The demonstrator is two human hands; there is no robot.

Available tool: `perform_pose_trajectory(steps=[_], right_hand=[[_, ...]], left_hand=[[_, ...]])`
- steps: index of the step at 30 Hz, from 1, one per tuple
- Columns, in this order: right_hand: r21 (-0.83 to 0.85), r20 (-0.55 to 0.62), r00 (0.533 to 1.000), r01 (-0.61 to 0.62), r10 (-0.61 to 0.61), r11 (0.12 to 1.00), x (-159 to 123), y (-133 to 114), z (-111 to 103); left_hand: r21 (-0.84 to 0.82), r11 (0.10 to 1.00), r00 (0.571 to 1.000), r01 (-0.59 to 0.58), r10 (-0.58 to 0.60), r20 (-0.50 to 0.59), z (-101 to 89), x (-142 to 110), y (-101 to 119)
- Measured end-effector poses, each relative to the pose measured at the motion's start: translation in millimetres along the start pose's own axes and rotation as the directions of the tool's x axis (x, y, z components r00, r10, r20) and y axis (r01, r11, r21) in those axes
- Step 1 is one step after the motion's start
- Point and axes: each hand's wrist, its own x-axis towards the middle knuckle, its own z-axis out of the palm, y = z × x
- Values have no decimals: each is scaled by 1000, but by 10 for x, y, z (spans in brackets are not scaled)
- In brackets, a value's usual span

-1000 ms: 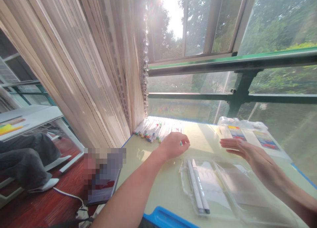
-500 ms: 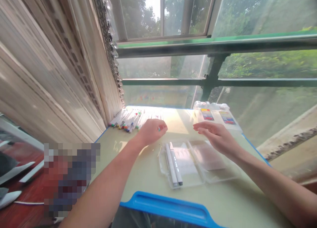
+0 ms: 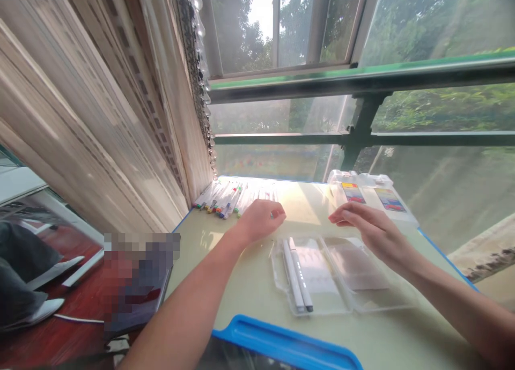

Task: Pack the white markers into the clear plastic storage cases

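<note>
My left hand (image 3: 262,220) hovers over the table just behind the open clear plastic case (image 3: 326,300). Its fingers curl round to the thumb in a loop, and nothing shows in its grip. Two white markers (image 3: 296,273) lie side by side in the left half of the case. My right hand (image 3: 368,224) is held above the back of the case's right half, fingers stretched forward, with nothing in it. Several capped markers (image 3: 221,198) lie in a row at the back left of the table, partly hidden by my left hand.
Another clear case (image 3: 370,195) with coloured labels is at the table's back right corner. A blue tray-like edge (image 3: 289,343) runs along the near side. The curtain (image 3: 161,118) hangs at the left, and windows with a green rail (image 3: 281,91) stand behind the table.
The whole view has shifted, so things appear further right. My left hand's fingertips look closer to the thumb. The markers and cases stay where they were on the table.
</note>
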Motion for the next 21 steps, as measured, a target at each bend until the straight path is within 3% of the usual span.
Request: perform_pose_trajectory(steps=[8,12,16,18,21], right_hand=[[8,11,1000,-11,11,1000,-4,147,-33],[-86,-33,999,-1,-2,996,-1,190,-30],[-222,25,1000,13,-8,975,-4,164,-33],[-260,41,999,25,-15,965,-8,139,-33],[-277,54,998,44,-30,960,-16,115,-31]], left_hand=[[-42,998,999,38,-37,22,48,-23,23],[-32,998,998,61,-60,32,58,-44,33],[-11,998,998,60,-59,35,60,-47,60],[57,995,996,86,-87,2,35,-38,72],[199,953,971,227,-206,-121,-69,-28,42]])
